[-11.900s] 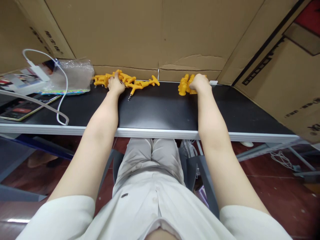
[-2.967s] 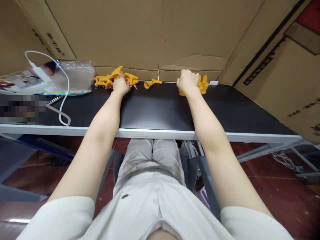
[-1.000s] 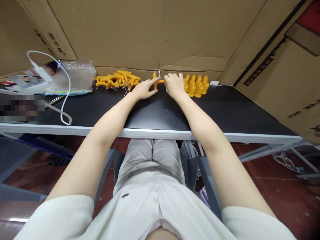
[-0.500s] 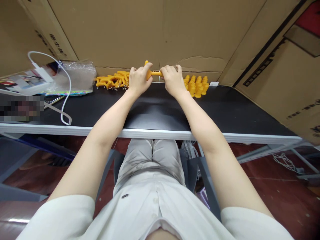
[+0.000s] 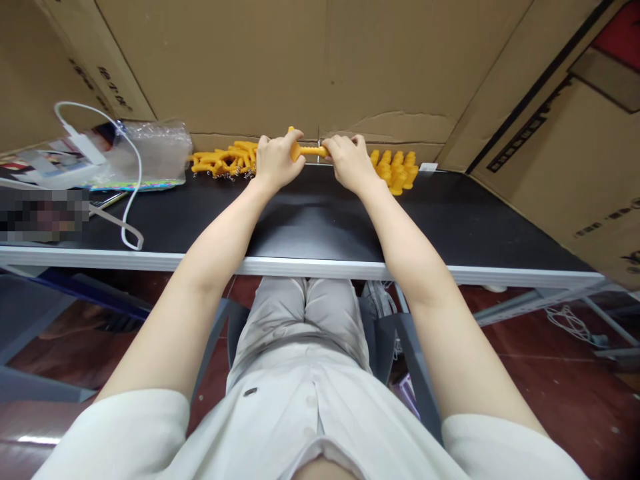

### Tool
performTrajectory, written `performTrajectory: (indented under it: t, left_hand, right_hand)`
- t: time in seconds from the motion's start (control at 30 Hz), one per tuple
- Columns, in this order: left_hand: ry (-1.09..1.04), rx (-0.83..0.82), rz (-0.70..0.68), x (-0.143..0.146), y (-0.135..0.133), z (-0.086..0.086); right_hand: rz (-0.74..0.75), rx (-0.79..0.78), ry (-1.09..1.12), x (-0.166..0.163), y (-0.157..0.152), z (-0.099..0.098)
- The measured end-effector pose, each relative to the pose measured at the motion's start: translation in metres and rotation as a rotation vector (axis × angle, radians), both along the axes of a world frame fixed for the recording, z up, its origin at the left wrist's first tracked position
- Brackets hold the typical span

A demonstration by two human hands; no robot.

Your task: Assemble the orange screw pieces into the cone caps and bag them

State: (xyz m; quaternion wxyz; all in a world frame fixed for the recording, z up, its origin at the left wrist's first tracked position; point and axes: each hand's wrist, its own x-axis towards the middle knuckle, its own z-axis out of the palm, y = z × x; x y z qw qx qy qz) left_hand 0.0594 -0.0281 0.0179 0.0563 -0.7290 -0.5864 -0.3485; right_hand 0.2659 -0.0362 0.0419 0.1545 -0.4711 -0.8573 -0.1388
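Note:
My left hand (image 5: pixel 275 162) and my right hand (image 5: pixel 350 162) meet at the back middle of the black table (image 5: pixel 320 223). Both are closed on one orange plastic piece (image 5: pixel 310 151), held level between them a little above the table. The left fingers grip its left end, the right fingers its right end. A loose heap of orange pieces with small metal springs (image 5: pixel 225 160) lies just left of my left hand. A tidy row of orange parts (image 5: pixel 397 170) stands just right of my right hand.
Cardboard walls (image 5: pixel 320 67) close in the back and right of the table. At the left lie a clear plastic bag (image 5: pixel 155 153), a white charger and cable (image 5: pixel 125 200) and printed papers (image 5: pixel 45 167). The table's metal front edge (image 5: pixel 300 268) runs above my lap.
Three seconds ago my hands were apart at the two orange groups. They came together in the middle, picked up one orange piece and lifted it; since half a second ago they barely moved.

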Motion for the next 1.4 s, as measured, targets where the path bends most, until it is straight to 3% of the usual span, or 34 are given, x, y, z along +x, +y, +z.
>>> performTrajectory:
  t: [0.3, 0.53, 0.7, 0.83, 0.93, 1.07, 1.23, 1.4]
  left_hand:
    - [-0.026, 0.019, 0.004, 0.003, 0.004, -0.005]
    - [0.021, -0.091, 0.061, 0.011, 0.0, -0.001]
    - [0.019, -0.157, 0.003, -0.002, 0.015, -0.009]
    - [-0.057, -0.167, 0.058, -0.026, 0.034, -0.018]
    - [-0.151, -0.118, 0.146, -0.041, 0.038, -0.019]
    - [-0.164, -0.148, 0.302, -0.048, 0.025, -0.012]
    - [-0.135, -0.155, 0.367, -0.052, 0.01, -0.009]
    - [-0.166, -0.19, 0.354, -0.062, 0.017, -0.02]
  right_hand:
    - [-0.066, 0.076, 0.02, -0.007, -0.007, 0.003]
    - [-0.077, 0.13, 0.089, -0.005, 0.003, -0.001]
    - [-0.229, 0.114, 0.106, 0.008, 0.004, 0.002]
    - [-0.36, 0.114, 0.197, 0.032, 0.017, 0.0]
    - [-0.359, 0.095, 0.298, 0.052, 0.037, -0.008]
    - [-0.299, 0.028, 0.337, 0.065, 0.057, -0.022]
    - [-0.225, -0.04, 0.31, 0.057, 0.052, -0.027]
    - [-0.206, -0.054, 0.251, 0.045, 0.046, -0.026]
